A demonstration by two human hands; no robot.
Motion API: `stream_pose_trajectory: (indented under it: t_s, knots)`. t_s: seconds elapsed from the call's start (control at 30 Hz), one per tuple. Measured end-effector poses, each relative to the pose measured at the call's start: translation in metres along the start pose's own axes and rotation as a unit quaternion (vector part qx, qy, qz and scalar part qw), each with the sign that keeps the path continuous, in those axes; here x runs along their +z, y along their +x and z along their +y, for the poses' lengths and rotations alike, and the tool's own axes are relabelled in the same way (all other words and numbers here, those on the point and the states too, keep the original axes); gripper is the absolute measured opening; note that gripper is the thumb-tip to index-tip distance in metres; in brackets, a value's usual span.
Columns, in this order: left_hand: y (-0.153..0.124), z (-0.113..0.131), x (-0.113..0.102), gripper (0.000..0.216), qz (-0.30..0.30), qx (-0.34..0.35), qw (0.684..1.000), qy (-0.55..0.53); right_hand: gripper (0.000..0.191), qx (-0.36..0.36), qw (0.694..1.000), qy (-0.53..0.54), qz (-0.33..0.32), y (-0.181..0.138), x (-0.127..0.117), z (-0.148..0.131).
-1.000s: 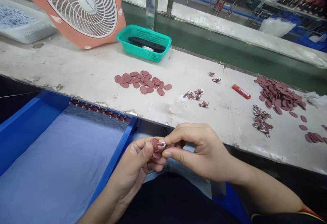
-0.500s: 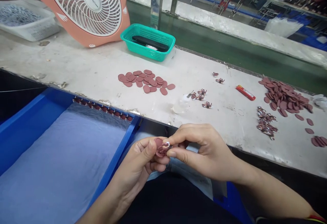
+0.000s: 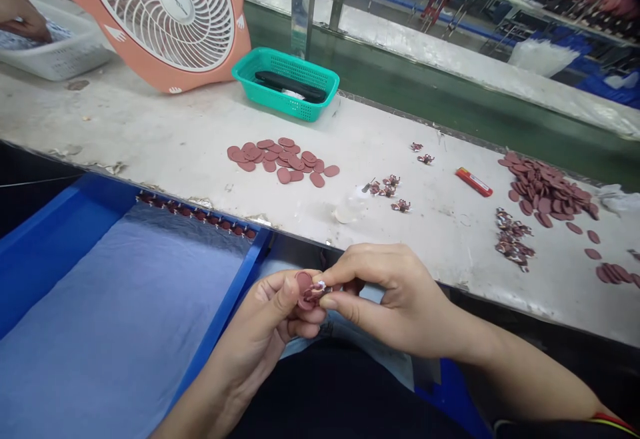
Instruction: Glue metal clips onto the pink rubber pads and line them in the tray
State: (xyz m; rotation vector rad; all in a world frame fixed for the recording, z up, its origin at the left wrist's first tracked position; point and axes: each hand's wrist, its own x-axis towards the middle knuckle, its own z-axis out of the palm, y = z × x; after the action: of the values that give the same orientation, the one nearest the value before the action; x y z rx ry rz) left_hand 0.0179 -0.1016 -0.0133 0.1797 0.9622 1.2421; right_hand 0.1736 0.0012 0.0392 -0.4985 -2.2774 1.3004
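Between thumb and fingers, my left hand (image 3: 277, 309) holds a reddish-brown oval base (image 3: 303, 281). My right hand (image 3: 385, 292) pinches a small painted figurine (image 3: 319, 289), brown and white, against that base. Whether the two are joined I cannot tell. On the bench just beyond stands a clear bottle (image 3: 349, 208) with a dark needle tip. Several more figurines (image 3: 385, 187) lie beside it. Loose oval bases (image 3: 285, 159) are spread out farther back, and a larger heap of them (image 3: 550, 189) sits at the right, near a cluster of figurines (image 3: 514, 239).
A blue bin (image 3: 235, 285) with figurines on bases lined along its far edge is at my left. Behind are an orange fan (image 3: 235, 45), a green basket (image 3: 285, 102) and a white basket (image 3: 70, 59) with a co-worker's hand (image 3: 23, 15). A red cutter (image 3: 473, 182) lies right.
A co-worker's hand has come into the white basket at the upper left. The view has shifted slightly. My hands keep nearly the same hold on the base and figurine.
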Motion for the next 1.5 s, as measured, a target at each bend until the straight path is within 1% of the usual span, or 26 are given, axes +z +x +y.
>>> stream_pose_trajectory:
  t_s: [0.3, 0.5, 0.7, 0.8, 0.87, 0.97, 1.17, 1.33, 1.5]
  knots:
    - [0.000, -0.003, -0.004, 0.033, -0.010, 0.011, 1.000, 0.002, 0.009, -0.044, 0.999, -0.029, -0.008, 0.002, 0.003, 0.000]
    - [-0.004, -0.003, -0.003, 0.034, 0.007, 0.037, 0.999, 0.010, 0.012, -0.097, 0.994, -0.041, 0.012, -0.003, 0.005, 0.000]
    - [-0.008, -0.004, -0.007, 0.024, -0.033, 0.068, 0.997, -0.002, 0.017, -0.123, 0.991, -0.049, 0.027, -0.010, 0.008, -0.001]
    - [-0.006, -0.005, -0.007, 0.025, -0.038, 0.073, 0.997, -0.013, 0.014, -0.132, 0.990, -0.047, 0.032, -0.010, 0.011, 0.001]
    - [-0.005, -0.006, -0.005, 0.026, -0.027, 0.074, 0.997, -0.019, 0.012, -0.131, 0.990, -0.046, 0.039, -0.009, 0.012, 0.002]
    - [-0.003, -0.007, -0.004, 0.028, -0.005, 0.073, 0.997, -0.031, 0.013, -0.115, 0.991, -0.053, 0.030, -0.005, 0.015, 0.005]
    - [0.001, -0.006, -0.006, 0.033, 0.001, 0.107, 0.994, -0.015, 0.019, -0.114, 0.992, -0.039, 0.041, -0.004, 0.017, 0.010]
    - [0.001, -0.013, -0.002, 0.036, 0.019, 0.092, 0.995, -0.016, 0.015, -0.087, 0.995, -0.034, 0.037, -0.013, 0.016, 0.013]
    - [0.002, -0.016, 0.004, 0.038, 0.043, 0.082, 0.996, -0.015, 0.017, -0.095, 0.994, -0.025, 0.051, -0.018, 0.015, 0.016]
